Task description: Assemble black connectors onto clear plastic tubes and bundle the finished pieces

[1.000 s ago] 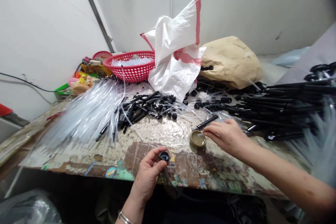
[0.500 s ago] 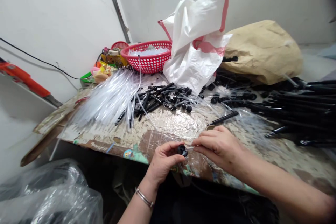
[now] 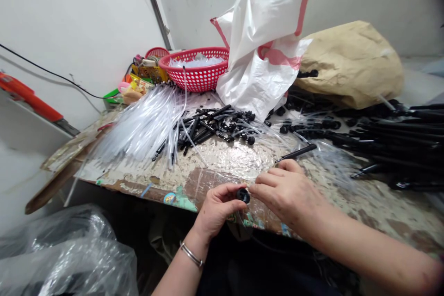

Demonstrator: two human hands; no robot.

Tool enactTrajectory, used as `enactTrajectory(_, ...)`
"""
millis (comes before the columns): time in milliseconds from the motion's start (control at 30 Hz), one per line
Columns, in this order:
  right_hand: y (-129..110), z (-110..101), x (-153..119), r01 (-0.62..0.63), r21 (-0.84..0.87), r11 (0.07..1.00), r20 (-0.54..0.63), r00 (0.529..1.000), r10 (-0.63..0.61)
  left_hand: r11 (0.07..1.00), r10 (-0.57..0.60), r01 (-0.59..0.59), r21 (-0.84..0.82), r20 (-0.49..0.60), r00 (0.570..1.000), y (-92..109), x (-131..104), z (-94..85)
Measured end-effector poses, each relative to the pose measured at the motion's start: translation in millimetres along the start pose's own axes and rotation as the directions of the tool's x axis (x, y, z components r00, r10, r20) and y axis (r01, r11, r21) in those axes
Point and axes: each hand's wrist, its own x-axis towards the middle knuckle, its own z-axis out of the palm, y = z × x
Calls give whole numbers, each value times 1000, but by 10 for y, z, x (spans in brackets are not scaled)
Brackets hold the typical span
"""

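Observation:
A small round black cap (image 3: 243, 196) is pinched between the thumb and fingers of my left hand (image 3: 218, 207), over the table's front edge. Right beside it, my right hand (image 3: 280, 192) has its fingertips pressed together against the cap's right side; whatever they hold is hidden. A thin clear tube hangs faintly below the cap. Beyond my right hand lies a black stick-like part (image 3: 299, 152). Black tubes and caps (image 3: 217, 125) are heaped in the middle of the table.
Clear tubes (image 3: 138, 125) fan out at the left, near a red basket (image 3: 196, 71). Behind stand a white plastic bag (image 3: 256, 55) and a brown paper bag (image 3: 357, 64). Long black tubes (image 3: 402, 143) are piled right. Clear plastic wrapping (image 3: 69, 254) sits below left.
My right hand has moved left, up against the cap. The white tube end that showed between my hands is now out of sight.

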Motion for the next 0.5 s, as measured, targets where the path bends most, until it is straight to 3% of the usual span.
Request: enactTrajectory(500,-79,260,87,-23,115,993,-7,1000,24,998,43,-42,39,-23,999,-24,-12,-72)
